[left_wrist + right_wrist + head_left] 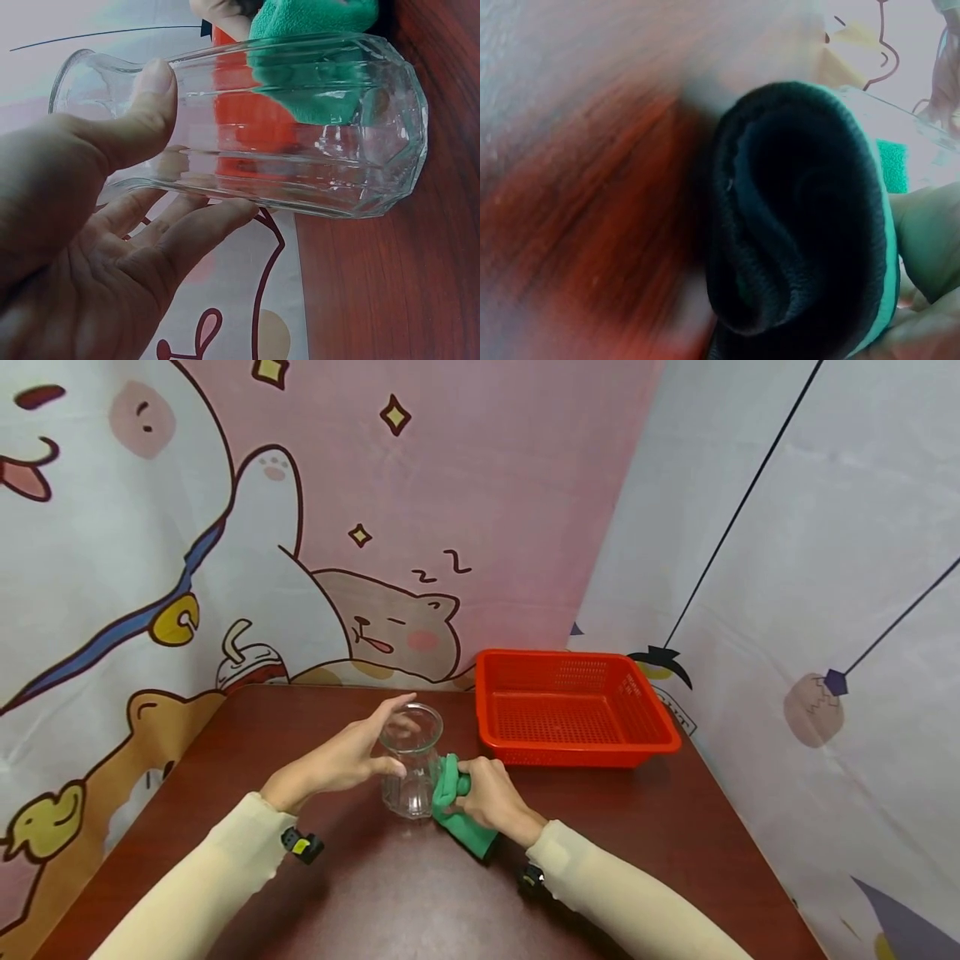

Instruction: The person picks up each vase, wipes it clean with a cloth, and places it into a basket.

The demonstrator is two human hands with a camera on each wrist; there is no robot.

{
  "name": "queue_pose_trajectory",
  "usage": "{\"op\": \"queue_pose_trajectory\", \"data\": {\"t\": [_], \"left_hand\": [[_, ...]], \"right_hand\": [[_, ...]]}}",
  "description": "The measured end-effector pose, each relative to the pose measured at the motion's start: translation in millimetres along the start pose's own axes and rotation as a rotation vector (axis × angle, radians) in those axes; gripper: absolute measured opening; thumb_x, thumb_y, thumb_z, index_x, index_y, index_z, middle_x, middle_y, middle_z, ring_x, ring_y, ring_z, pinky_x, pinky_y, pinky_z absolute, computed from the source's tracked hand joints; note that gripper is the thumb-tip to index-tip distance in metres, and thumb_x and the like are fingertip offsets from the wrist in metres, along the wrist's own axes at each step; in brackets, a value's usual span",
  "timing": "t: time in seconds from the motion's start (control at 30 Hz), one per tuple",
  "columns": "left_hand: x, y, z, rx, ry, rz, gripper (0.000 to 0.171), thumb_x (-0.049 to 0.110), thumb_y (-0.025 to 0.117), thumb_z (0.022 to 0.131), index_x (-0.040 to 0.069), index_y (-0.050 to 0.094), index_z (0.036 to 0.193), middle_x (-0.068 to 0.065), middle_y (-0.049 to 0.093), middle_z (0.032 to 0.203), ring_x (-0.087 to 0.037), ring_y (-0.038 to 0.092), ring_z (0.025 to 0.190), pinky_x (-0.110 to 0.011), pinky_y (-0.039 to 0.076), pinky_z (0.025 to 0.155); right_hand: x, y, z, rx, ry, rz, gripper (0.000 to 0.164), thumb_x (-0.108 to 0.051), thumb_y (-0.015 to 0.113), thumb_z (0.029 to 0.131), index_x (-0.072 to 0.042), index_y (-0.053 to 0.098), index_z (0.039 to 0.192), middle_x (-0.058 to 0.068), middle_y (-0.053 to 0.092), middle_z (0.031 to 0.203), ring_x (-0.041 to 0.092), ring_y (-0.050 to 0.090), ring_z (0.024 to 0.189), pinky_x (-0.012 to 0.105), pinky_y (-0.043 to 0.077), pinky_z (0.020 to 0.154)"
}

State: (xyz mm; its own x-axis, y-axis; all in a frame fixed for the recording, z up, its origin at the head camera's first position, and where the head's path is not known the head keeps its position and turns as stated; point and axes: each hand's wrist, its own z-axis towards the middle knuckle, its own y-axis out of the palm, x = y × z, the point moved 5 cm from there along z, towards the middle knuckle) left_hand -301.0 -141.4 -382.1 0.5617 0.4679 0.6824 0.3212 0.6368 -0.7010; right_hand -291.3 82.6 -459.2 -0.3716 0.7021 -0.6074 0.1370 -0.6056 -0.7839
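Note:
A clear glass vase [411, 781] with a flared rim and faceted sides stands upright on the table. My left hand [348, 756] grips it just under the rim, thumb on the near side and fingers behind; the thumb [155, 94] shows against the glass in the left wrist view. A folded green cloth [468, 831] is pinched in my right hand [491, 793], bunched right up against the vase's right side. Through the glass, the cloth [315, 82] shows near the lower part of the vase. Dark folds of the cloth [802, 195] hide most of the right hand in the right wrist view.
Behind and to the right stands a red plastic basket [577, 752] with perforated walls. The brown wooden table [637, 852] ends against a cartoon-printed backdrop [480, 485] at the back and sides. Small dark devices [302, 843] are strapped at both wrists.

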Motion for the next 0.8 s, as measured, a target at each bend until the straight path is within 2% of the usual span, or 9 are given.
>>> {"op": "queue_pose_trajectory", "data": {"t": [0.3,0.57,0.8], "left_hand": [[0.3,0.7,-0.1,0.009,0.022,0.016,0.112,0.006,0.087,0.087,0.022,0.015,0.171,-0.012,0.067,0.144,-0.033,0.061,0.139,-0.06,0.047,0.115],[2.4,-0.5,0.2,-0.003,0.044,0.03,0.11,0.012,0.086,0.087,0.018,0.014,0.17,-0.016,0.066,0.144,-0.033,0.062,0.138,-0.059,0.048,0.113],[2.6,-2.6,-0.2,-0.002,0.048,0.02,0.109,0.011,0.085,0.088,0.017,0.015,0.17,-0.019,0.065,0.145,-0.034,0.062,0.138,-0.06,0.047,0.116]], "right_hand": [[-1,0,0,0.018,-0.017,0.008,0.027,-0.024,0.1,0.076,-0.02,0.079,0.093,-0.013,0.072,0.073,0.002,0.058,0.059,0.021,0.051,0.056],[-3,-2,0,0.032,-0.03,0.0,0.027,-0.026,0.101,0.074,-0.023,0.079,0.091,-0.016,0.071,0.071,0.0,0.055,0.059,0.02,0.05,0.056],[-10,-6,0,0.055,-0.029,-0.009,0.027,-0.027,0.1,0.075,-0.026,0.08,0.092,-0.015,0.073,0.074,0.001,0.059,0.062,0.02,0.052,0.058]]}}
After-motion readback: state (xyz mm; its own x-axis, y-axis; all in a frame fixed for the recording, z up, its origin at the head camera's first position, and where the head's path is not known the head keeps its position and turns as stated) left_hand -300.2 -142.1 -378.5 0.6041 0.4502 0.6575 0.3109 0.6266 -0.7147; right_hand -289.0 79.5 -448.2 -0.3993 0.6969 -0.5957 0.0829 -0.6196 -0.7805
